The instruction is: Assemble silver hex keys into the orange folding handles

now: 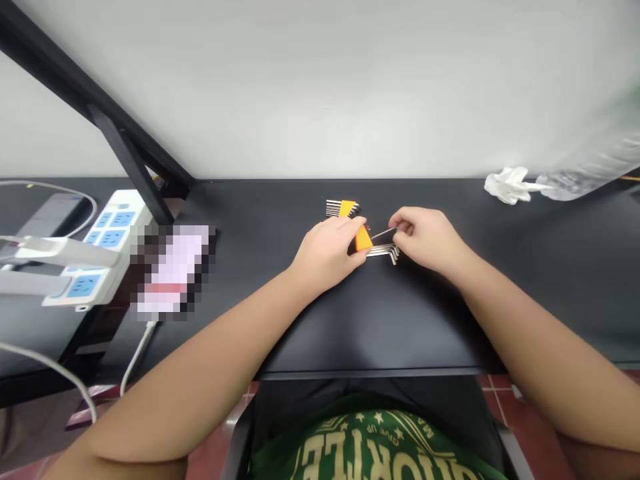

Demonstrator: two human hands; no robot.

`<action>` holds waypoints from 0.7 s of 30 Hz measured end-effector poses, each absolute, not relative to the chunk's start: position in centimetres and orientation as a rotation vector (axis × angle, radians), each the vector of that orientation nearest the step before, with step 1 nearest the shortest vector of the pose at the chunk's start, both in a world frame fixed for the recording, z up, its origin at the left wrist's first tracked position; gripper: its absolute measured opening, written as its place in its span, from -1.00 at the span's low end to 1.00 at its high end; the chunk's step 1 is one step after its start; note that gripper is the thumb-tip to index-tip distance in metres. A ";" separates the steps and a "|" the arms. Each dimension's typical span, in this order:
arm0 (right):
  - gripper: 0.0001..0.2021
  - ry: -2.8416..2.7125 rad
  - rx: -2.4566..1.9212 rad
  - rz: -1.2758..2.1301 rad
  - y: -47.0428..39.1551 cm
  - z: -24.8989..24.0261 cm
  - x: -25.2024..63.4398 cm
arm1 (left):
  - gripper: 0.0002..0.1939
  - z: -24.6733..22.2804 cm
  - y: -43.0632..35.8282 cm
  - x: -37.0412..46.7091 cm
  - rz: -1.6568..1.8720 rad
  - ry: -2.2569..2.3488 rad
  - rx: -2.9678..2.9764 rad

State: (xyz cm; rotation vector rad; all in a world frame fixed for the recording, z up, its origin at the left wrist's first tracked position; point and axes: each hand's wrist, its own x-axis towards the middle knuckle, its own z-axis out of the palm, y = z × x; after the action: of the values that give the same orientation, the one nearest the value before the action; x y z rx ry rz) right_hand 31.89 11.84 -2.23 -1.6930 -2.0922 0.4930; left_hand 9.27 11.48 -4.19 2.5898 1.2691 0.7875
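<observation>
My left hand [330,253] is closed on an orange holder [364,239] at the middle of the black table. Several silver hex keys [383,251] stick out of the holder to the right, their bent ends near my right hand. Behind my left fingers is another orange piece [347,208] with several metal keys across it; whether the two orange parts are joined is hidden. My right hand [427,240] pinches the end of one thin hex key [384,233], whose other end meets the orange holder.
A blurred-out phone [175,267] with a white cable lies on the left of the table [380,320]. Beyond a black metal frame [125,157] is a white power strip [107,233] with plugs. Crumpled tissue [510,185] and clear plastic [590,173] lie back right.
</observation>
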 end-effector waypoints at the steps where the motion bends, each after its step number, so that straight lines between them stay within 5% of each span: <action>1: -0.81 -2.165 -1.697 0.472 11.9 -2.2 32.1 | -0.54 -4.2 11.6 9.1 0.782 1.286 2.565; 13: -0.92 -2.481 -1.500 0.567 11.0 -1.7 33.1 | -0.52 -4.1 11.6 8.9 0.779 1.286 2.492; 17: -0.93 -2.303 -1.467 0.545 11.0 -1.6 32.7 | -0.51 -4.1 11.5 9.0 0.796 1.227 2.513; 21: -0.92 -1.954 -1.407 0.878 10.6 -1.3 31.3 | -0.55 -4.1 11.1 9.4 0.814 1.131 2.588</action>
State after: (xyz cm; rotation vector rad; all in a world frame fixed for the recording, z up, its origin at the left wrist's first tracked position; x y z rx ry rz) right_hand 31.29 10.57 -1.32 -1.4074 -1.9535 0.8782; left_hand 9.36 11.14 -4.14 2.5880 1.1310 0.8143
